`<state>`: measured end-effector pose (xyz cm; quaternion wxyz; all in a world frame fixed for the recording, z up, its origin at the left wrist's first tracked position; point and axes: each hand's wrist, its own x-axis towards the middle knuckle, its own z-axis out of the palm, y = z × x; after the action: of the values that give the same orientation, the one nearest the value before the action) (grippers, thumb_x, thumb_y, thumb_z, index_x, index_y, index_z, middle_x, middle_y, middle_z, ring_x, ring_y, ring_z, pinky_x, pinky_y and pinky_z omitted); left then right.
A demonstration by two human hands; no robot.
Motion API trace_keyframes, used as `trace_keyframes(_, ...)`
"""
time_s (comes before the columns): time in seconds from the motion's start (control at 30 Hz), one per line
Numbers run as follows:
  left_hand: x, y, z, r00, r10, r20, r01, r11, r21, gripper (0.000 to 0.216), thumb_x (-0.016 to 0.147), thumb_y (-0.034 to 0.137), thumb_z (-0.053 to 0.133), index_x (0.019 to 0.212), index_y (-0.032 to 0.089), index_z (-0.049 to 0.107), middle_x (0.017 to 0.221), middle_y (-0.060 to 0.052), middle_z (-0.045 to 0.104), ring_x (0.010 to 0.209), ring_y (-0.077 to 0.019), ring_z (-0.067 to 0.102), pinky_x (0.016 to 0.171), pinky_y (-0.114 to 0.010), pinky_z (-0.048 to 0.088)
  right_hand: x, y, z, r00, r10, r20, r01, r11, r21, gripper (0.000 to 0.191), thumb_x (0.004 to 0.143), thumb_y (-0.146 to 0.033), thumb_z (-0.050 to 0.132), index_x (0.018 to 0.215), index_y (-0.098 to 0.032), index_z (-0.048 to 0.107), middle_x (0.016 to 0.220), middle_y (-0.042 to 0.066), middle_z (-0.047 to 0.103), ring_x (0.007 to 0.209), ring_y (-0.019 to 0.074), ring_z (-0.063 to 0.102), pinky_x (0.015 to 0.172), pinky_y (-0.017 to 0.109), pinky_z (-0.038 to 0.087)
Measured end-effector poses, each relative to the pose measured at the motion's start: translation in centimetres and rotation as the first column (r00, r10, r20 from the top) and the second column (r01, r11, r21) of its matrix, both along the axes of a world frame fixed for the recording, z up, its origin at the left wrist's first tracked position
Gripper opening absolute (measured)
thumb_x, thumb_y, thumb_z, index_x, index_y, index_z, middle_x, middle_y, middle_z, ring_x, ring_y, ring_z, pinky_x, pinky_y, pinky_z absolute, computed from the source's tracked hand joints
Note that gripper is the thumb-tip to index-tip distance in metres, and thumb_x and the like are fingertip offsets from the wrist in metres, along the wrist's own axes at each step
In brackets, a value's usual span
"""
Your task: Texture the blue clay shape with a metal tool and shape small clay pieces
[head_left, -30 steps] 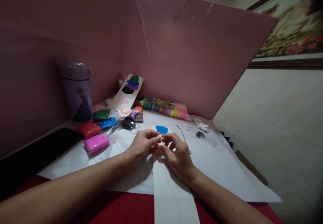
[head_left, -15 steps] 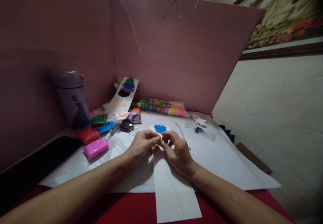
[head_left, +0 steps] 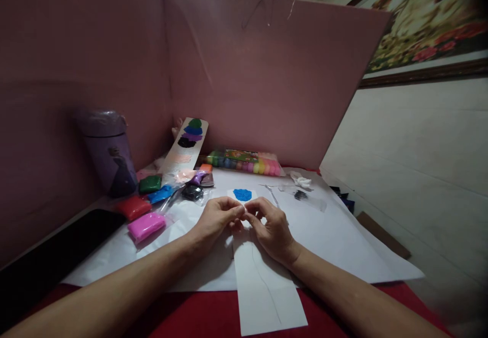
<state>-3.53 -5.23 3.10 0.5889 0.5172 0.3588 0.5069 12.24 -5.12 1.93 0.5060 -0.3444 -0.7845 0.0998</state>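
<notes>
My left hand [head_left: 215, 219] and my right hand [head_left: 271, 228] meet fingertip to fingertip over a long white paper strip [head_left: 263, 287]. Both pinch a tiny pale bit between them that is too small to name. Just beyond the fingers, a flat blue clay patch [head_left: 243, 194] sits on the strip's far end. A faint pencil line runs along the strip near me.
Clay packets lie to the left: pink [head_left: 146, 225], red [head_left: 133, 207], green [head_left: 150, 183], blue [head_left: 160, 193], black [head_left: 191, 191]. A purple tumbler [head_left: 110, 150], a colour sample strip [head_left: 185, 145], a boxed clay set [head_left: 246, 161], a thin metal tool [head_left: 273, 194] and a pink backboard [head_left: 267, 73] surround the white sheet [head_left: 335, 246].
The view has shifted slightly, so everything sits a little further left. My hands stay together at the strip, with the fingertips drawn a bit closer.
</notes>
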Motion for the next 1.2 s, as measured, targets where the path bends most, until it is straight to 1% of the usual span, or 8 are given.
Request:
trace_keyframes(0.13,0.04,-0.09,0.06,1.000,-0.001,0.023,0.001,1.000,0.009,0.032,0.064,0.037,0.079,0.074,0.010,0.064,0.061,-0.004,0.064,0.052,-0.0115,0.056,0.054,-0.023,0.044,0.04,-0.10,0.17,1.000,0.016,-0.006,-0.016,0.999,-0.034,0.002,0.084,-0.020,0.059,0.086,-0.020,0.059,0.078,0.003,0.063,0.064,0.0145,0.056,0.062,0.027,0.046)
trace_keyframes(0.23,0.12,-0.05,0.05,0.999,0.014,0.049,-0.014,1.000,0.003,0.034,0.067,0.041,0.076,0.077,0.011,0.065,0.065,-0.004,0.064,0.053,-0.0103,0.056,0.053,-0.022,0.043,0.02,-0.15,0.22,0.999,0.036,-0.010,-0.036,0.999,-0.021,0.006,0.087,-0.019,0.055,0.086,-0.020,0.060,0.079,0.004,0.063,0.067,0.0147,0.057,0.065,0.027,0.047)
trace_keyframes(0.43,-0.01,-0.01,0.01,1.000,-0.015,-0.003,0.015,1.000,0.023,0.034,0.064,0.040,0.078,0.074,0.010,0.066,0.060,-0.003,0.062,0.052,-0.0111,0.055,0.053,-0.023,0.043,0.09,-0.12,0.02,0.999,0.044,-0.019,-0.044,0.999,-0.028,0.011,0.082,-0.015,0.059,0.091,-0.021,0.058,0.079,0.002,0.062,0.065,0.0142,0.056,0.063,0.027,0.047)
trace_keyframes(0.6,0.05,0.01,0.02,1.000,-0.006,0.024,0.006,1.000,0.021,0.035,0.066,0.040,0.077,0.079,0.010,0.066,0.066,-0.004,0.065,0.055,-0.0100,0.056,0.054,-0.021,0.043,0.05,-0.06,0.21,0.999,0.050,-0.007,-0.050,0.999,0.004,0.005,0.084,-0.016,0.057,0.083,-0.020,0.060,0.077,0.003,0.061,0.067,0.0144,0.055,0.062,0.027,0.046)
trace_keyframes(0.7,0.06,0.01,0.07,1.000,0.009,-0.004,-0.010,1.000,-0.019,0.036,0.069,0.045,0.073,0.074,0.010,0.064,0.063,-0.004,0.063,0.052,-0.0097,0.056,0.051,-0.020,0.042,0.04,-0.07,0.25,0.999,0.050,-0.021,-0.050,0.999,0.016,0.006,0.085,-0.016,0.056,0.083,-0.020,0.060,0.078,0.003,0.060,0.067,0.0141,0.055,0.062,0.027,0.046)
trace_keyframes(0.83,-0.03,-0.06,0.04,0.999,-0.012,-0.041,0.012,1.000,-0.016,0.035,0.064,0.043,0.077,0.067,0.011,0.063,0.054,-0.001,0.057,0.045,-0.0100,0.052,0.046,-0.021,0.041,0.10,-0.13,0.19,0.998,0.054,-0.016,-0.054,0.999,0.003,0.007,0.082,-0.014,0.059,0.085,-0.021,0.060,0.078,0.002,0.061,0.066,0.0140,0.056,0.062,0.026,0.047)
trace_keyframes(1.03,0.05,-0.08,0.02,0.999,-0.008,0.043,0.009,1.000,-0.023,0.036,0.069,0.045,0.073,0.072,0.010,0.065,0.061,-0.003,0.060,0.048,-0.0091,0.053,0.048,-0.022,0.044,0.08,-0.08,0.26,0.999,0.032,-0.037,-0.032,0.999,-0.012,0.005,0.085,-0.018,0.057,0.083,-0.021,0.061,0.078,0.003,0.062,0.067,0.0151,0.057,0.064,0.028,0.047)
trace_keyframes(1.2,-0.16,0.14,-0.25,0.995,-0.068,0.076,0.073,0.995,-0.065,0.033,0.064,0.038,0.079,0.072,0.009,0.065,0.057,-0.003,0.059,0.046,-0.0093,0.053,0.047,-0.021,0.045,0.13,0.03,0.32,0.995,0.066,-0.075,-0.068,0.997,-0.022,0.003,0.084,-0.020,0.060,0.082,-0.021,0.061,0.076,0.002,0.062,0.065,0.0145,0.057,0.062,0.027,0.047)
